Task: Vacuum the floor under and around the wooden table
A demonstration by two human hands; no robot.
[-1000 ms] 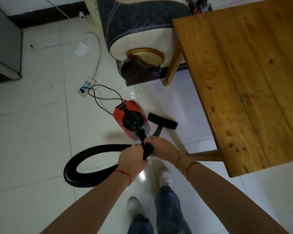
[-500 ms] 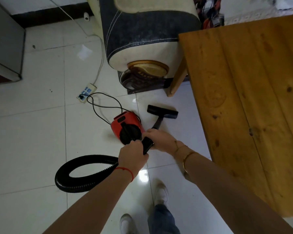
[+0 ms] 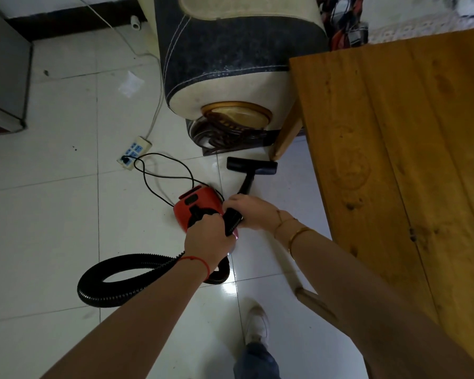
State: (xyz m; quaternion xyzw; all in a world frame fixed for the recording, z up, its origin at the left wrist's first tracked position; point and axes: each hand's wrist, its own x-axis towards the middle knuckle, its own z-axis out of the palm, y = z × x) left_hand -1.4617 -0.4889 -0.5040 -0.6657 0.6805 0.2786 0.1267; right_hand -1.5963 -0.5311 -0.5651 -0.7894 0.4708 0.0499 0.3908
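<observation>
White tile floor point(image 3: 52, 228). Both my left hand point(image 3: 207, 239) and right hand point(image 3: 251, 212) grip the hose point(image 3: 231, 221), steering the nozzle point(image 3: 252, 165) beside the table leg point(image 3: 286, 135).

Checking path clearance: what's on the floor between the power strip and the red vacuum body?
Head view: only the vacuum's black cord, looping over bare tile from the power strip to the red vacuum body.

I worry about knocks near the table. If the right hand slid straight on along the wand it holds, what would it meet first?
Probably the black floor nozzle at the wand's end. The right hand points along it; just beyond stand the table leg and the sofa. Depth is unclear.
</observation>
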